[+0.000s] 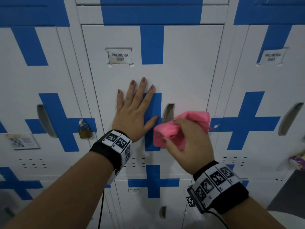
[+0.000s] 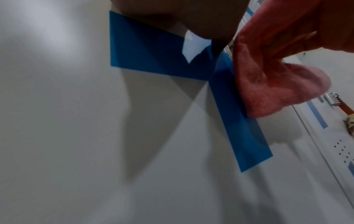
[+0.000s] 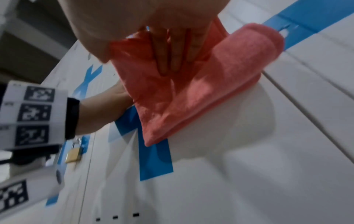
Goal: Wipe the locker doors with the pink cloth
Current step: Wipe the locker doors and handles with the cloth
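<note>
A white locker door with blue tape crosses fills the middle of the head view. My left hand lies flat on it with fingers spread, beside the recessed handle slot. My right hand grips a bunched pink cloth and holds it against the door just below and right of that slot. In the right wrist view my fingers curl into the pink cloth. The left wrist view shows the pink cloth next to blue tape.
A brass padlock hangs on the locker door to the left. Name labels sit on the doors. More locker doors lie to either side and below. A colourful object hangs at the far right edge.
</note>
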Demonstrator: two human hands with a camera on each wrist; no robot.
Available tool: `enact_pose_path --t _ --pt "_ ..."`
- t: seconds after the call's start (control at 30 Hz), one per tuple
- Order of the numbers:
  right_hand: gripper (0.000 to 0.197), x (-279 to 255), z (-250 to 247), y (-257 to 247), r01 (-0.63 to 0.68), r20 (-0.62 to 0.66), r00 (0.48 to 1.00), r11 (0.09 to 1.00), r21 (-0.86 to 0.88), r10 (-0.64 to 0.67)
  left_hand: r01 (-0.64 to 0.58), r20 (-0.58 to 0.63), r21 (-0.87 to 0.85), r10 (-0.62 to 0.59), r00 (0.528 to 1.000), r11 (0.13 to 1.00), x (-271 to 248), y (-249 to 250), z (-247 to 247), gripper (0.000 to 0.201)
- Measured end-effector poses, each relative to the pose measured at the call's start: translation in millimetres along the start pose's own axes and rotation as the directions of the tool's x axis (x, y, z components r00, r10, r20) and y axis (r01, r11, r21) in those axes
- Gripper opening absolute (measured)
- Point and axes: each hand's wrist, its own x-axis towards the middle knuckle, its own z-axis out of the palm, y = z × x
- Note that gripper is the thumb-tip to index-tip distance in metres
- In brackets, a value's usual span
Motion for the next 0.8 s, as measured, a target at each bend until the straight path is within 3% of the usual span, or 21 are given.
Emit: enact_pose_path --t 0.13,0.3,0.47,0.6,0.8 --pt "0.048 10 18 -6 0.024 0.075 0.997 0.994 -0.104 -0.016 -0.005 -0.004 -0.021 0.005 1.000 1.000 0 0 1 0.082" --pt "0.087 -5 34 -17 -0.113 0.110 0.987 0.994 -0.006 0.113 -0.019 0.001 -0.022 0.019 1.000 1.000 0 -2 1 0.086" --pt "0.100 7 45 -30 -0.183 0.141 0.978 0.961 0.209 0.155 -0.014 -0.011 -0.048 0.013 1.000 0.999 0 0 -1 0.081" --pt "0.099 8 52 -27 -0.236 0.140 0.970 0.917 0.320 0.201 -0.016 -0.015 -0.047 0.016 1.000 0.999 0 -1 0 0.081" --pt "0.086 -3 52 -16 -0.141 0.132 0.981 0.990 0.000 0.140 -0.023 -0.010 -0.043 0.023 1.000 0.999 0 0 1 0.082"
